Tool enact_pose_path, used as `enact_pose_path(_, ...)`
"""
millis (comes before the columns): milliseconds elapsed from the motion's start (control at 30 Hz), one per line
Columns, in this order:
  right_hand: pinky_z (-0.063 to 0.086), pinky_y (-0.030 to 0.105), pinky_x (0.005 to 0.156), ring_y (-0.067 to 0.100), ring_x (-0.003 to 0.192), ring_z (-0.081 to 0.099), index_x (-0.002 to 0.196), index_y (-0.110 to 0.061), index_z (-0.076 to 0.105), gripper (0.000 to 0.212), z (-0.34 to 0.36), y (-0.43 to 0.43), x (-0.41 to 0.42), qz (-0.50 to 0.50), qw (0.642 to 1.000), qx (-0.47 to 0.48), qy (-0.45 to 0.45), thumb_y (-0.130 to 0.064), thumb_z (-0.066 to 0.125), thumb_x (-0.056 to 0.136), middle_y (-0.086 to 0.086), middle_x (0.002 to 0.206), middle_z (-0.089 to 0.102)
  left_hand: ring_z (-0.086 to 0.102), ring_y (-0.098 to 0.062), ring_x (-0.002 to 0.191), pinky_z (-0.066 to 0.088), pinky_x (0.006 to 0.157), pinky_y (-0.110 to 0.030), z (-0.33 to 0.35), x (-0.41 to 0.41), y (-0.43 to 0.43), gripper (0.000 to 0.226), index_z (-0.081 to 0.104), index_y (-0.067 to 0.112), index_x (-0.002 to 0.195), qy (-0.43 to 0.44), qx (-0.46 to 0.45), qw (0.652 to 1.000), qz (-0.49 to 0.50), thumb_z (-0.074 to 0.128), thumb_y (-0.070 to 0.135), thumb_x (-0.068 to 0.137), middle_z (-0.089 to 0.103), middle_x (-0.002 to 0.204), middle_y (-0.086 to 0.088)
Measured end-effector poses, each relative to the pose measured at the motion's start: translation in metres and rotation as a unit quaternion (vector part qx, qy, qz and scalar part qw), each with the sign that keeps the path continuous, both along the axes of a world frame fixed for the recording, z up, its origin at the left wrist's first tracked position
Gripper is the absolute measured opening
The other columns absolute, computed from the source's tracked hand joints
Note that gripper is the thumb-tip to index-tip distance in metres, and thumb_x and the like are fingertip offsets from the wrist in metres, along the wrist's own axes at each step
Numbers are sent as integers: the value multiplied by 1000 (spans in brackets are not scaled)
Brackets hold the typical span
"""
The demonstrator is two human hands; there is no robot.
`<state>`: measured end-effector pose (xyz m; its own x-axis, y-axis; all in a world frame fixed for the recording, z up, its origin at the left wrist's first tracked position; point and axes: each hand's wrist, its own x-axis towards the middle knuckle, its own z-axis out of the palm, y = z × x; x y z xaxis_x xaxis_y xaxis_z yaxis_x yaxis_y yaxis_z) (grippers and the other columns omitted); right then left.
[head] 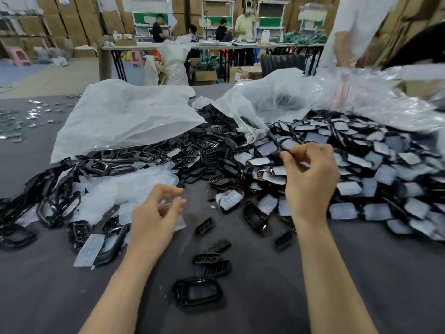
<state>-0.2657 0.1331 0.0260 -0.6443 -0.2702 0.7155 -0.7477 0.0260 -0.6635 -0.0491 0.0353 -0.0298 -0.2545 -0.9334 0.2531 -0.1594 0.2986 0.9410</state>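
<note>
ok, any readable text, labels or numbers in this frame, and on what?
No text is legible anywhere.
White label on the brown cardboard box under the far table: too small to read.
Blue-and-white label on the stacked brown cartons, top left: blurred.
Thin black plastic piece pinched by the right hand: no marking visible.

Your left hand [154, 219] and right hand [310, 182] are bare, uncovered from fingertips to wrists. Your left forearm [120, 285] and right forearm [325, 273] are bare too, slim and smooth right down to the bottom edge of the view. The left fingertips look smeared by blur.
</note>
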Motion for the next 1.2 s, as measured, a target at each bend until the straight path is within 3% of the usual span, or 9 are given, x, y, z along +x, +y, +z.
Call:
enact_pose_path(67, 37, 5, 67, 8, 70, 51, 89, -3, 68, 6, -4, 5, -25, -103, 995, -3, -14, -6, 70, 84, 8, 94, 55, 64, -7, 99, 48, 87, -29, -1, 10, -7, 27, 57, 36, 98, -142, -164, 973, 79, 57, 9, 93, 69, 112, -1)
enact_pose_path(167, 36, 20, 70, 22, 87, 54, 95, -4, 68, 10, -13, 3, -51, -159, 983, 80, -35, -12, 65, 89, 12, 102, 57, 17, -22, 147, 6, 116, -52, -6, 16, -18, 44, 53, 23, 131, -278, -130, 946, 110, 58, 8, 90, 42, 149, -5)
enact_pose_path(267, 42, 42, 86, 33, 105, 49, 98, -8, 70, 12, -21, 3, -67, -189, 958, 212, -22, -14, 64, 89, 13, 105, 61, 35, -28, 137, 12, 115, -54, -6, 16, -19, 50, 46, 25, 140, -412, -71, 903, 100, 56, 19, 91, 52, 139, -7)
enact_pose_path(467, 30, 49, 96, 38, 111, 43, 89, -15, 74, 11, -29, -3, -60, -194, 930, 312, -2, -11, 64, 87, 12, 98, 66, 53, -28, 114, 28, 104, -42, -3, 16, -19, 33, 63, 28, 122, -368, -99, 914, 139, 60, 18, 91, 66, 117, -4)
enact_pose_path(700, 30, 49, 97, 36, 109, 49, 90, -11, 73, 9, -24, -10, -30, -168, 955, 240, 49, -14, 66, 85, 12, 100, 68, 57, -24, 93, 38, 95, -40, -4, 14, -15, 12, 67, 20, 99, -221, -111, 956, 159, 68, 21, 88, 67, 89, 3)
enact_pose_path(800, 36, 50, 95, 33, 106, 53, 93, -12, 73, 11, -25, -22, 7, -52, 960, 253, 110, -17, 67, 85, 9, 97, 68, 59, -14, 84, 40, 72, -12, -2, 10, -10, 17, 58, 28, 85, -112, -88, 983, 113, 70, 17, 86, 61, 82, 16)
enact_pose_path(867, 33, 47, 99, 29, 109, 53, 96, -14, 72, 13, -31, -29, 37, 71, 947, 279, 143, -20, 67, 86, 4, 98, 67, 56, -5, 73, 37, 61, -7, -4, 5, -7, 26, 50, 31, 75, -85, -78, 991, 68, 71, 18, 85, 63, 78, 15)
enact_pose_path(1067, 35, 36, 102, 19, 111, 53, 120, -15, 64, 34, -50, -37, 85, 313, 896, 278, 144, -30, 65, 89, -2, 106, 66, 51, -4, 56, 43, 53, -21, -8, 1, -9, 42, 45, 32, 62, -160, -84, 983, -36, 71, 3, 79, 59, 61, 7)
enact_pose_path(1200, 44, 30, 84, 19, 94, 56, 95, -8, 66, 12, -48, -37, 84, 339, 912, 217, 75, -12, 70, 85, 2, 94, 63, 54, -8, 58, 46, 55, -26, -7, -1, -7, 30, 54, 30, 68, -178, -81, 979, -57, 68, 8, 80, 58, 59, 4)
